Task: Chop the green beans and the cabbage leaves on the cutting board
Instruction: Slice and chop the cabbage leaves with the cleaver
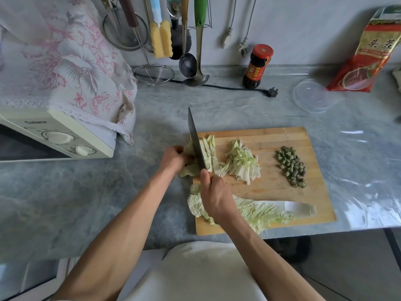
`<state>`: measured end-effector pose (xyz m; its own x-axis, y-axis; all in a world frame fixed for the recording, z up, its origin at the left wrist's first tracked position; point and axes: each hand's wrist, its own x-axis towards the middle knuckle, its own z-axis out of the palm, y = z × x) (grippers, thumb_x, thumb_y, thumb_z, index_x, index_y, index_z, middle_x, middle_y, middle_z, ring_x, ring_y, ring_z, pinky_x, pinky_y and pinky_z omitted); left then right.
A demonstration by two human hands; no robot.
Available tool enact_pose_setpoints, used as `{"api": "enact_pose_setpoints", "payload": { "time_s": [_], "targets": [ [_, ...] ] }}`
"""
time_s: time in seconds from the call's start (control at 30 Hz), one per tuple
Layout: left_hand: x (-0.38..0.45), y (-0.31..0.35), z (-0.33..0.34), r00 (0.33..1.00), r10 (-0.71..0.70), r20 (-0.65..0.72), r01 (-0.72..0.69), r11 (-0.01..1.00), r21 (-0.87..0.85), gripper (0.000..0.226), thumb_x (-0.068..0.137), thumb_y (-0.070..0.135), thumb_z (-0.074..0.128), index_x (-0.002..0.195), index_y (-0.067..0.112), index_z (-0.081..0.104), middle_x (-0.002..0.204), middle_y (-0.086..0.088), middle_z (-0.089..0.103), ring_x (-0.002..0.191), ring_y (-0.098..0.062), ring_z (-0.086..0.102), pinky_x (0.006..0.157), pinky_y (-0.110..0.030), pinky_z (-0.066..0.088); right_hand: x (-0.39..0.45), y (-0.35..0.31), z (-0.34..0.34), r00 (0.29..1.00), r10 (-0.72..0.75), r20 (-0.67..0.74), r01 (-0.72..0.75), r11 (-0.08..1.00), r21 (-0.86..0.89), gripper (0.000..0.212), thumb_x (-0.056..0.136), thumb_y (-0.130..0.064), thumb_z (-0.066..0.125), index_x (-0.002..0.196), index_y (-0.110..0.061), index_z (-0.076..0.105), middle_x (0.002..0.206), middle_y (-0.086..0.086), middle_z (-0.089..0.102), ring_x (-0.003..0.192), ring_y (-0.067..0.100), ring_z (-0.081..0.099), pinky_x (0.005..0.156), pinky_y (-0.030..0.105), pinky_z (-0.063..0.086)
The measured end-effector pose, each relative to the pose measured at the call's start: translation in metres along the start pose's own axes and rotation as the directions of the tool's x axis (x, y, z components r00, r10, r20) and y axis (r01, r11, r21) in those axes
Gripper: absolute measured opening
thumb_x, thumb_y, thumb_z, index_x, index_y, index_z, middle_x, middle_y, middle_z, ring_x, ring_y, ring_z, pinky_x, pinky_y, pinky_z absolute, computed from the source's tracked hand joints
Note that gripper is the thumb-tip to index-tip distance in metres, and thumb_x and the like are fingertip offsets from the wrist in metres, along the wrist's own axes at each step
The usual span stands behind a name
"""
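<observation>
A wooden cutting board lies on the grey counter. My right hand grips the handle of a dark cleaver whose blade stands on a bundle of cabbage leaves at the board's left edge. My left hand, fingers curled, holds that bundle down just left of the blade. Sliced cabbage strips sit in a pile at the board's middle. Chopped green bean pieces form a heap on the right. A whole cabbage leaf lies along the board's near edge.
A cream microwave under a flowered cloth stands at the left. Hanging utensils, a wire skimmer and ladles line the back wall. A sauce jar, a black plug, a clear plastic lid and a red packet sit behind the board.
</observation>
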<state>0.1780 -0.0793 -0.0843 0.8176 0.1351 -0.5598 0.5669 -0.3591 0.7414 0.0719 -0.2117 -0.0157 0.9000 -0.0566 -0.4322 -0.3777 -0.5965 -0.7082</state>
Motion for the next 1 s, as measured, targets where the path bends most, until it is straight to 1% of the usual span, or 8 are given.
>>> {"api": "enact_pose_setpoints", "payload": {
  "time_s": [0.2, 0.33, 0.47, 0.6, 0.7, 0.83, 0.93, 1.0],
  "targets": [
    [-0.003, -0.001, 0.002, 0.999, 0.032, -0.014, -0.032, 0.999, 0.026, 0.007, 0.080, 0.009, 0.074, 0.086, 0.008, 0.073, 0.081, -0.007, 0.074, 0.074, -0.018, 0.068, 0.065, -0.031, 0.054, 0.001, 0.004, 0.008, 0.999, -0.037, -0.034, 0.037, 0.999, -0.029, 0.041, 0.106, -0.042, 0.029, 0.076, -0.018, 0.044, 0.067, -0.002, 0.046, 0.058, 0.011, 0.042, 0.049, 0.019, 0.027],
    [-0.005, 0.001, 0.002, 0.999, 0.045, -0.018, -0.044, 0.998, 0.038, 0.003, 0.083, 0.011, 0.071, 0.085, 0.010, 0.072, 0.078, -0.005, 0.072, 0.070, -0.014, 0.065, 0.059, -0.025, 0.048, -0.007, 0.008, 0.012, 0.989, -0.102, -0.106, 0.111, 0.990, 0.085, 0.046, 0.106, -0.039, 0.033, 0.066, -0.017, 0.039, 0.056, 0.001, 0.045, 0.048, 0.014, 0.040, 0.053, 0.030, 0.029],
    [-0.005, 0.003, 0.002, 0.999, 0.032, -0.031, -0.031, 0.999, 0.038, 0.003, 0.083, 0.012, 0.072, 0.083, 0.009, 0.073, 0.078, -0.007, 0.072, 0.069, -0.014, 0.064, 0.059, -0.025, 0.048, 0.001, -0.008, 0.009, 0.989, -0.105, -0.100, 0.111, 0.992, 0.052, 0.049, 0.107, -0.038, 0.035, 0.062, -0.019, 0.039, 0.057, -0.002, 0.044, 0.049, 0.010, 0.041, 0.054, 0.031, 0.028],
    [-0.009, 0.003, 0.001, 0.998, 0.056, -0.012, -0.055, 0.996, 0.069, 0.006, 0.083, 0.010, 0.072, 0.078, 0.013, 0.070, 0.069, 0.001, 0.069, 0.062, -0.009, 0.062, 0.049, -0.018, 0.045, -0.006, 0.004, 0.009, 0.997, -0.058, -0.055, 0.060, 0.997, 0.037, 0.050, 0.102, -0.054, 0.022, 0.080, -0.017, 0.048, 0.070, -0.002, 0.048, 0.057, 0.006, 0.040, 0.051, 0.019, 0.029],
    [-0.009, 0.005, 0.001, 0.998, 0.055, -0.008, -0.054, 0.995, 0.087, 0.005, 0.081, 0.011, 0.076, 0.082, 0.013, 0.071, 0.071, 0.003, 0.068, 0.063, -0.005, 0.059, 0.051, -0.017, 0.045, 0.002, 0.000, 0.006, 0.998, 0.041, -0.040, -0.037, 0.995, 0.093, 0.045, 0.104, -0.047, 0.028, 0.091, -0.011, 0.051, 0.081, 0.008, 0.053, 0.072, 0.022, 0.048, 0.067, 0.029, 0.036],
    [-0.010, 0.006, 0.001, 0.998, 0.054, -0.011, -0.053, 0.992, 0.117, 0.006, 0.082, 0.011, 0.075, 0.084, 0.013, 0.069, 0.071, 0.001, 0.065, 0.061, -0.002, 0.055, 0.041, -0.010, 0.037, 0.010, -0.006, 0.003, 0.992, -0.032, -0.119, 0.046, 0.992, 0.117, 0.057, 0.108, -0.038, 0.029, 0.058, -0.013, 0.042, 0.054, -0.001, 0.048, 0.049, 0.010, 0.045, 0.047, 0.023, 0.029],
    [-0.010, 0.007, 0.001, 0.999, 0.052, -0.004, -0.051, 0.991, 0.125, 0.007, 0.081, 0.011, 0.076, 0.085, 0.012, 0.070, 0.073, 0.000, 0.067, 0.063, -0.005, 0.058, 0.046, -0.014, 0.041, 0.008, -0.002, 0.000, 0.991, -0.060, -0.122, 0.072, 0.993, 0.090, 0.057, 0.108, -0.037, 0.029, 0.055, -0.017, 0.038, 0.051, -0.003, 0.046, 0.046, 0.009, 0.043, 0.043, 0.019, 0.027],
    [-0.009, 0.008, 0.000, 0.999, 0.041, -0.004, -0.040, 0.991, 0.124, 0.005, 0.082, 0.012, 0.075, 0.084, 0.012, 0.071, 0.074, -0.001, 0.069, 0.065, -0.011, 0.061, 0.051, -0.022, 0.044, 0.003, 0.002, 0.001, 0.991, -0.085, -0.101, 0.092, 0.994, 0.061, 0.054, 0.107, -0.039, 0.031, 0.059, -0.017, 0.038, 0.053, -0.001, 0.046, 0.048, 0.015, 0.043, 0.047, 0.030, 0.029]
  ]
}}
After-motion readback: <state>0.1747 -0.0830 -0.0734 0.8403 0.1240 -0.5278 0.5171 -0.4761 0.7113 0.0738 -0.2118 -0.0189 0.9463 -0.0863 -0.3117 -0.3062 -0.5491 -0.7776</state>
